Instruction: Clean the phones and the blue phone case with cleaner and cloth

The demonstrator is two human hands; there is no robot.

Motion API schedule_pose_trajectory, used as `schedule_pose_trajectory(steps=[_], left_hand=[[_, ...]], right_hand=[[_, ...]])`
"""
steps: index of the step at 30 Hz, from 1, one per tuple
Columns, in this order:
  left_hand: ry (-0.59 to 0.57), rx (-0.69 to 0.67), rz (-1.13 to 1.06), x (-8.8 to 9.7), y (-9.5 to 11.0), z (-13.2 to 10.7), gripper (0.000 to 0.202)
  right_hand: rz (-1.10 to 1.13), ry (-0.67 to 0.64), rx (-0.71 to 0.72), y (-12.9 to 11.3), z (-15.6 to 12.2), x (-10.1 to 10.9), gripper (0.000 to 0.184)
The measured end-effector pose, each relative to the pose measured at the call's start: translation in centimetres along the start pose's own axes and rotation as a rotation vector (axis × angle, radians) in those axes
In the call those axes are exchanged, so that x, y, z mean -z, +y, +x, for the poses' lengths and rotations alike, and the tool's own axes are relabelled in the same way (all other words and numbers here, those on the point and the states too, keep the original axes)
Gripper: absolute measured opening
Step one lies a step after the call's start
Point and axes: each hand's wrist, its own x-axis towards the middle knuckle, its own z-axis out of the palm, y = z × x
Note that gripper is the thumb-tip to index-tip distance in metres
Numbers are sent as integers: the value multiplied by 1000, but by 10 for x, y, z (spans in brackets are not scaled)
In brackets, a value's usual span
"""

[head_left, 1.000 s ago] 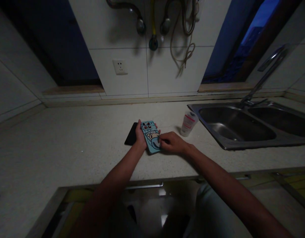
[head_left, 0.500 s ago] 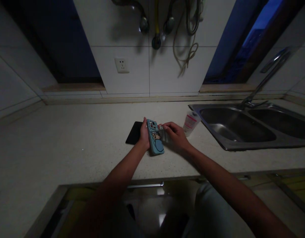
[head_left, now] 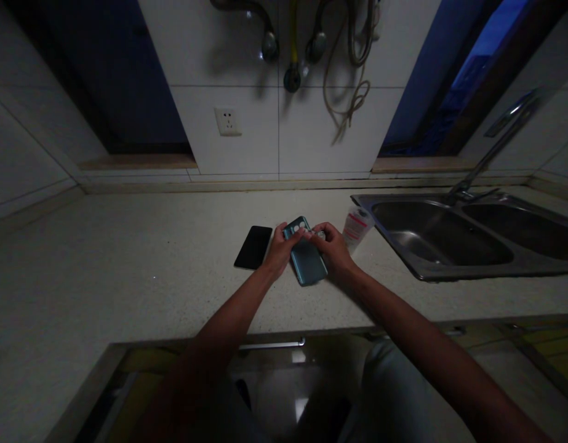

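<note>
A teal phone case (head_left: 308, 263) is held a little above the counter, its plain inner side up and round camera holes at the top. My left hand (head_left: 280, 248) is closed around its left edge, thumb across the upper part. By the case's upper right edge, my right hand (head_left: 332, 243) is closed in a pinch on a small pale object (head_left: 320, 234), too small to name. Left of my hands, a black phone (head_left: 254, 247) lies flat, dark face up. Just beyond my right hand, a clear plastic cup (head_left: 356, 226) with pink-red print stands on the counter.
The pale counter (head_left: 140, 258) runs to a tiled wall with a socket (head_left: 228, 122), pipe ends and a hanging cord (head_left: 352, 104). A steel double sink (head_left: 426, 274) with a tap (head_left: 491, 147) is set in at the right. A drawer handle (head_left: 271, 346) shows below the front edge.
The phone case has been turned over, from its cartoon-printed outside to its plain inside, and has shifted slightly right. My left hand has moved off the black phone, which shows fully.
</note>
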Motion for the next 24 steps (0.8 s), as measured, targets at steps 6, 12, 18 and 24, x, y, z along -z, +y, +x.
schedule_pose_trajectory(steps=[6, 12, 18, 24], left_hand=[[51, -92, 370, 15, -5, 13, 45], [-6, -313, 729, 26, -1, 12, 33], [-42, -391, 1136, 31, -1, 9, 35], [-42, -514, 1410, 28, 7, 6, 45]], right_hand=[[-547, 90, 139, 11, 4, 14, 19], [-822, -3, 218, 13, 2, 17, 15], [-848, -82, 379, 11, 0, 14, 15], [-868, -250, 428, 16, 1, 13, 21]])
